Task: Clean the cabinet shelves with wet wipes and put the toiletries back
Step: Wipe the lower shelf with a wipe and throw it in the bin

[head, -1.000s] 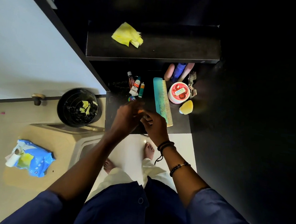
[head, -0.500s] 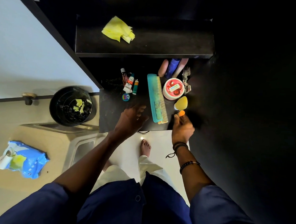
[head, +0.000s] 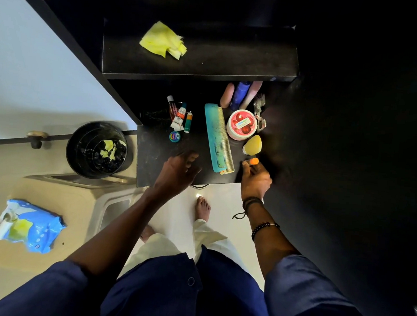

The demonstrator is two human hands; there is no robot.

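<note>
Far left, lower part of the frame: a crumpled blue wet-wipe pack (head: 28, 226) sits on the beige table (head: 8, 183), with a yellowish wipe poking out of its opening. Just above and right of it there's a round black bin (head: 97, 150) with yellow scraps of used wipe inside.

Moving toward the middle, the top of the frame has the upper black cabinet shelf (head: 234, 58) with a scrunched yellow wipe (head: 162, 41) lying on its left half. Below that is the lower black shelf (head: 153, 151), where the toiletries are. On its left there's a bunch of small tubes (head: 179, 115) lying side by side and a tiny round blue tin (head: 174, 136) just below them.

The left hand (head: 178, 171) hovers over the front edge of that shelf, fingers loosely curled and holding nothing.

Right of it lies a long teal plastic comb (head: 217, 137), then a round pink-lidded cream jar (head: 242, 124) with three upright bottles (head: 240, 93) behind it, pink, blue, pink. A small yellow teardrop-shaped sponge (head: 252, 145) sits just below the jar.

The right hand (head: 255, 179) is at the shelf's front right corner, pinching a small orange object (head: 254, 160) between thumb and fingers, right next to that sponge. Can't tell what the orange thing is.
</note>
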